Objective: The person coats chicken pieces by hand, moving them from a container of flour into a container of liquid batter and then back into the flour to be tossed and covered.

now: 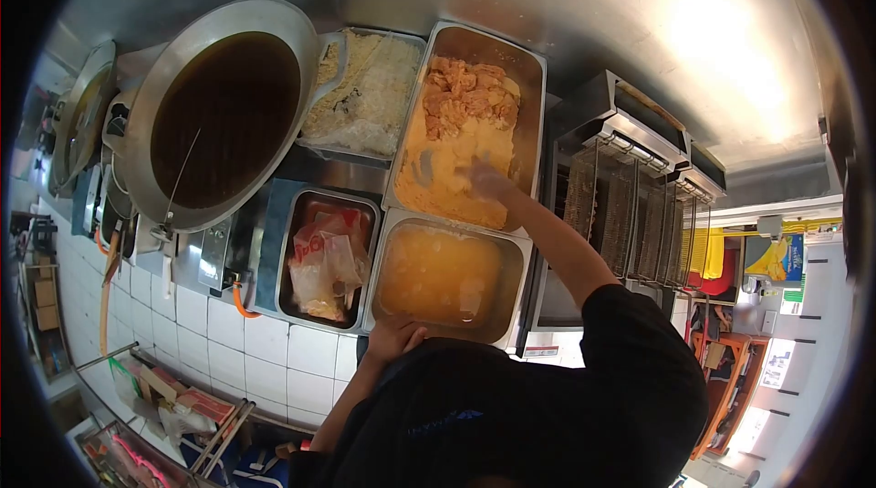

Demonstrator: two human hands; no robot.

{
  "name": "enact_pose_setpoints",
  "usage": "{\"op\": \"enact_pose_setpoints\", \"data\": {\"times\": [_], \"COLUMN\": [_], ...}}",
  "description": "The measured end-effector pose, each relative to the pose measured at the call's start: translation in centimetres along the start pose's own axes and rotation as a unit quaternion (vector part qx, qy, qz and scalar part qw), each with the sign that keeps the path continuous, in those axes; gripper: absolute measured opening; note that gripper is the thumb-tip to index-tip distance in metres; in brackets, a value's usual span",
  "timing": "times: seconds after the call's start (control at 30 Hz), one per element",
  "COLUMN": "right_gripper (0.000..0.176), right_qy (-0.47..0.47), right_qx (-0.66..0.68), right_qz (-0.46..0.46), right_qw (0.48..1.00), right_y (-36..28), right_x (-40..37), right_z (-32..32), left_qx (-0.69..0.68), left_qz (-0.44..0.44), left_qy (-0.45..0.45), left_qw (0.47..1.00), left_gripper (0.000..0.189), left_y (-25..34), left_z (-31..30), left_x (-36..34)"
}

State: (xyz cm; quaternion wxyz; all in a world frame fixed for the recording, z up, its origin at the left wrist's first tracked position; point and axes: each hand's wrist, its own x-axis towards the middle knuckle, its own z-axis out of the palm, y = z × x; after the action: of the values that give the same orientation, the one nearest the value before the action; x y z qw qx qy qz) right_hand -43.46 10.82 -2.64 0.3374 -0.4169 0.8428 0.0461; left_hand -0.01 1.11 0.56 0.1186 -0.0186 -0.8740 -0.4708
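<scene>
My right hand [490,181] is down in a deep metal tray [533,136], at the pale orange powder [447,178]; motion blurs its fingers. Chunks of coated raw meat [470,95] are heaped at the tray's far end. Nearer my body sits a second metal tray [516,280] of cloudy orange liquid [441,272]. My left hand [396,338] is at this tray's near left corner, with its fingers closed over the rim. To the left, a smaller tray [297,294] holds a plastic bag [327,255] with red print.
A large pan [137,155] of dark oil [228,114] stands at the left, with a thin metal rod in it. Beside it is a container of pale crumbs [365,91] under plastic. Wire fryer baskets [630,214] hang to the right. Shelving [219,438] stands at the lower left.
</scene>
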Motion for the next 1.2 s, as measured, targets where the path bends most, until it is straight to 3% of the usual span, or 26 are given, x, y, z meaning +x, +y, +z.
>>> {"op": "enact_pose_setpoints", "data": {"times": [0.03, 0.13, 0.2, 0.27, 0.37, 0.43, 0.47, 0.5, 0.57, 0.63, 0.67, 0.77, 0.83, 0.87, 0.93, 1.07, 1.13, 1.2], "right_gripper": [0.076, 0.074, 0.063, 0.053, 0.042, 0.036, 0.035, 0.034, 0.033, 0.035, 0.032, 0.035, 0.037, 0.036, 0.034, 0.033, 0.039, 0.045], "right_qy": [-0.057, -0.111, -0.024, -0.017, -0.124, -0.182, -0.175, -0.167, -0.126, -0.124, -0.115, -0.041, 0.013, -0.001, -0.004, -0.034, 0.004, 0.035], "right_qx": [0.077, 0.121, 0.266, 0.235, -0.081, -0.292, -0.324, -0.325, -0.205, -0.108, -0.168, 0.016, 0.108, -0.021, -0.275, -0.288, -0.227, -0.083], "right_qz": [0.005, 0.08, 0.073, 0.036, -0.073, -0.144, -0.143, -0.139, -0.104, -0.067, -0.108, 0.01, 0.092, 0.026, -0.104, -0.016, -0.005, -0.026], "right_qw": [0.995, 0.983, 0.961, 0.971, 0.986, 0.928, 0.919, 0.92, 0.965, 0.984, 0.973, 0.999, 0.99, 0.999, 0.956, 0.957, 0.974, 0.996], "right_y": [-1.0, -5.5, -2.3, -0.3, 0.4, 1.4, 1.3, 2.4, 5.6, 6.4, 6.7, 2.1, -1.7, -1.4, -0.8, -3.2, -3.1, -2.3], "right_x": [-1.0, -8.5, -7.2, -6.1, -5.3, -3.9, -3.3, -2.2, 0.8, 0.2, 0.1, -4.2, -6.6, -5.4, -3.4, 1.6, 3.5, 3.6], "right_z": [-0.3, -5.3, -2.5, -0.6, 0.0, 0.6, 2.3, 5.0, 9.3, 9.3, 9.5, 3.5, -1.6, -1.8, -1.7, 3.4, 6.2, 7.1], "left_qx": [-0.001, -0.002, 0.004, 0.005, 0.002, 0.0, 0.001, 0.002, 0.009, 0.013, 0.011, 0.016, 0.021, 0.021, 0.017, 0.022, 0.013, 0.019], "left_qz": [0.003, -0.003, 0.011, 0.015, 0.01, 0.011, 0.013, 0.013, 0.014, 0.013, 0.008, 0.013, 0.033, 0.022, 0.006, 0.005, 0.002, -0.002], "left_qy": [0.002, -0.02, -0.015, -0.011, -0.01, -0.014, -0.01, -0.008, -0.004, -0.003, -0.011, -0.015, 0.002, -0.003, -0.019, -0.021, -0.011, -0.01], "left_qw": [1.0, 1.0, 1.0, 1.0, 1.0, 1.0, 1.0, 1.0, 1.0, 1.0, 1.0, 1.0, 0.999, 1.0, 1.0, 1.0, 1.0, 1.0], "left_gripper": [0.026, 0.026, 0.026, 0.025, 0.024, 0.024, 0.024, 0.023, 0.023, 0.023, 0.023, 0.023, 0.022, 0.022, 0.022, 0.022, 0.022, 0.022], "left_y": [0.0, -0.2, -0.3, -0.1, 0.2, 0.0, 0.0, 0.1, 0.0, 0.2, 0.4, 0.5, 0.6, 0.6, 0.6, 0.3, 0.4, 0.4], "left_z": [0.0, 0.1, 0.2, 0.2, 0.1, 0.1, 0.1, 0.1, -0.2, 0.0, 0.1, -0.2, -0.3, -0.3, -0.3, 0.0, -0.1, -0.1], "left_x": [0.0, -0.2, -0.1, -0.1, 0.0, 0.1, 0.3, 0.2, 0.1, 0.1, 0.0, 0.2, 0.3, 0.2, 0.1, 0.2, 0.1, 0.0]}}
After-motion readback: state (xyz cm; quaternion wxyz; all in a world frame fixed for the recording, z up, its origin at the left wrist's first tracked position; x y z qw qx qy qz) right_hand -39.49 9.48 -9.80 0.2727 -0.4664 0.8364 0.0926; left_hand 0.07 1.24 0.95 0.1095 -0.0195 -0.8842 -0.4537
